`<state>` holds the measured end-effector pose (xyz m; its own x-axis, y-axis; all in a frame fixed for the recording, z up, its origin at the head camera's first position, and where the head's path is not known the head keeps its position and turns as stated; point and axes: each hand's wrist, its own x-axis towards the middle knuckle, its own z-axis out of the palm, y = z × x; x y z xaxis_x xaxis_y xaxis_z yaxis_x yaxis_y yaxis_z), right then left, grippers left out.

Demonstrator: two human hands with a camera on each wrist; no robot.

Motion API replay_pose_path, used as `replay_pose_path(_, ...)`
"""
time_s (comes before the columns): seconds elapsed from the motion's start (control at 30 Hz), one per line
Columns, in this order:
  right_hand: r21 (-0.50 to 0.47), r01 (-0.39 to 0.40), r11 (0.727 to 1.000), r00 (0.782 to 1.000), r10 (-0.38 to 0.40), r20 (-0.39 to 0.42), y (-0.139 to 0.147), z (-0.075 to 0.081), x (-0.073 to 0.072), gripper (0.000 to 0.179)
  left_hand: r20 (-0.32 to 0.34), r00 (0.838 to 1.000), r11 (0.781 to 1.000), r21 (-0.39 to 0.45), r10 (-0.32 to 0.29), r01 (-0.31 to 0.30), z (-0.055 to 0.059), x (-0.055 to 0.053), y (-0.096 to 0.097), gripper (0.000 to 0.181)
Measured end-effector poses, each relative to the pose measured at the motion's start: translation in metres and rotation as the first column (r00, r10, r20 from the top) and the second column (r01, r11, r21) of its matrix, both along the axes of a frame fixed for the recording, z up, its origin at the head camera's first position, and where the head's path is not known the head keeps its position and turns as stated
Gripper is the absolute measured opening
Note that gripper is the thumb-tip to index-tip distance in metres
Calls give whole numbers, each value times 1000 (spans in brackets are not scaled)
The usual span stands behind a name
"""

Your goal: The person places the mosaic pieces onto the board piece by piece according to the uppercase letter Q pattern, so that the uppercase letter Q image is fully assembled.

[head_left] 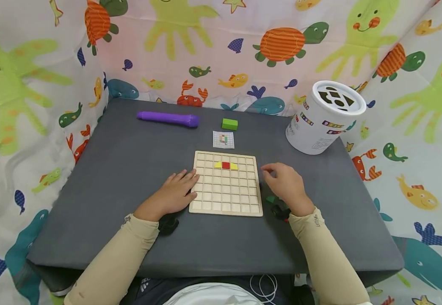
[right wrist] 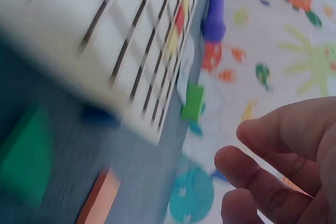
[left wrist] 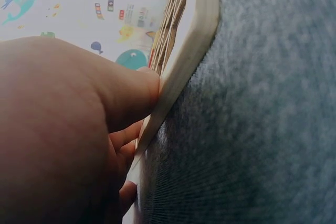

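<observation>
A dark-green block [head_left: 270, 198] lies near right, beside the grid board [head_left: 225, 190]; the left hand [head_left: 170, 195], fingers extended, should steady the board's left edge; the right hand [head_left: 286, 185], empty, loosely bent, should clear the far red piece [head_left: 226, 165].

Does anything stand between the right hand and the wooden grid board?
Nothing visible does. In the head view, the right hand is just off the right edge of the wooden board, its fingers level with the board's upper part. A green piece lies beside that edge, but nearer the person, below that path.
</observation>
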<state>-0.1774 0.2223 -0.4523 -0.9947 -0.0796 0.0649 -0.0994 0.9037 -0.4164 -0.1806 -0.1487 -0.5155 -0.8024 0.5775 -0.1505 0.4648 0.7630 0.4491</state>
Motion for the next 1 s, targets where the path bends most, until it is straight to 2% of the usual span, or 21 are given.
replay_pose_path(0.2,-2,81,997,996,-81,43,36,-11,12,29,-15,999,999,16,32,-32,-3,2,-11,66)
replay_pose_path(0.37,64,76,995,988,-84,132,53,-24,18,32,-11,999,999,32,36,-35,-2,2,-16,66)
replay_pose_path(0.47,81,55,995,990,-65,127,58,-30,19,35,1,999,998,56,35,-35,-2,2,-15,65)
replay_pose_path(0.7,98,-17,995,1000,15,26,55,-34,8,31,5,1000,998,62,29,-29,-1,4,-10,65)
replay_pose_path(0.87,119,-45,992,998,39,49,53,-35,-2,32,-6,1000,998,62,16,-15,-1,3,-3,65)
replay_pose_path(1.0,142,-37,989,997,27,71,57,-37,-4,33,-13,1000,999,50,-8,8,-1,2,6,65)
